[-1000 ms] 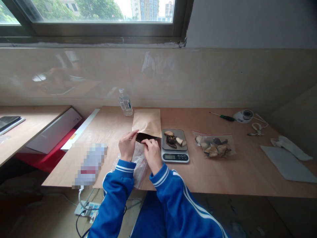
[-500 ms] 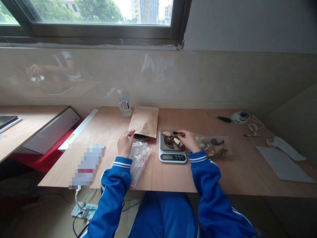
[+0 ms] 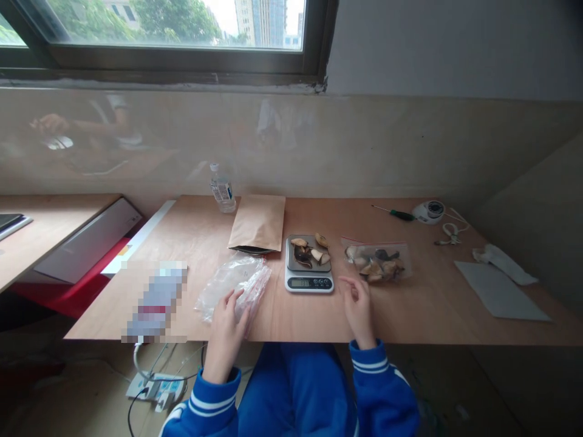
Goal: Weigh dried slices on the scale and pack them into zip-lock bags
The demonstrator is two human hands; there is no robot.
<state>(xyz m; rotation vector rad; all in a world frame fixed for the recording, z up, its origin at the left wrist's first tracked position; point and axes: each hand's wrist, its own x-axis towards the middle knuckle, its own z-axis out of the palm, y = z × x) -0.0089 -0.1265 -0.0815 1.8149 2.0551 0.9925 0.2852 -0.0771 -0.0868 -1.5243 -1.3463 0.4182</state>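
My left hand (image 3: pixel 228 325) is open above the clear zip bags (image 3: pixel 237 282), its fingers spread near the plastic; whether they touch it I cannot tell. My right hand (image 3: pixel 359 306) hangs near the table's front edge, right of the scale, its fingers loosely bent and apart with nothing in them. Several dried mushroom pieces (image 3: pixel 302 255) lie on the metal pan of the white kitchen scale (image 3: pixel 312 291); its display digits are too small to read surely. A zip bag of dried mushrooms (image 3: pixel 380 264) lies to the scale's right. Behind the clear bags is a brown paper pouch (image 3: pixel 259 224), its mouth toward me.
A water bottle (image 3: pixel 223 191) stands by the wall. At the back right are a green-handled screwdriver (image 3: pixel 401 215) and a white dome camera (image 3: pixel 428 212) with its cable. A grey sheet (image 3: pixel 501 291) lies far right, a blurred-out plugged-in device (image 3: pixel 157 303) at left.
My left hand has let go of the paper pouch and drawn back over the clear bags. My right hand has left the mushrooms on the scale and moved toward me. The view has shifted slightly.
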